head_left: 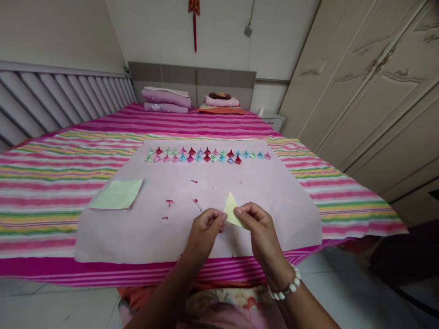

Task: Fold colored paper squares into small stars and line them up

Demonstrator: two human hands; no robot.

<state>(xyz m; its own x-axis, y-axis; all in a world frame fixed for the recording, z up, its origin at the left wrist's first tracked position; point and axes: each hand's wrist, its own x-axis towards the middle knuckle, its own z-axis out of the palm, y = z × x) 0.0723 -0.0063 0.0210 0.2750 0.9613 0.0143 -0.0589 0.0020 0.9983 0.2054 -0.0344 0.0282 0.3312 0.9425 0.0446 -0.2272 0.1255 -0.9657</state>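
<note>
Between my hands is a pale yellow folded paper (pixel 232 211), triangular, its tip pointing away from me. My left hand (pixel 206 228) pinches its left edge between thumb and curled fingers. My right hand (pixel 257 224), with a white bead bracelet (pixel 286 287) at the wrist, grips the right side, thumb on top. Both hands hold the paper just above a large pale sheet (pixel 144 237). To the left lies a stack of square paper (pixel 118 194), light green on top. Two rows of small folded paper shapes (pixel 206 155) in several colours stand along the sheet's far part.
The sheet lies on a bed with a striped cover (pixel 41 187). Small red scraps or marks (pixel 170 202) dot the sheet. Folded bedding (pixel 166 99) and a pillow pile (pixel 222 101) sit by the headboard (pixel 226 78). A wardrobe (pixel 363 87) stands at right, a slatted rail (pixel 61 98) at left.
</note>
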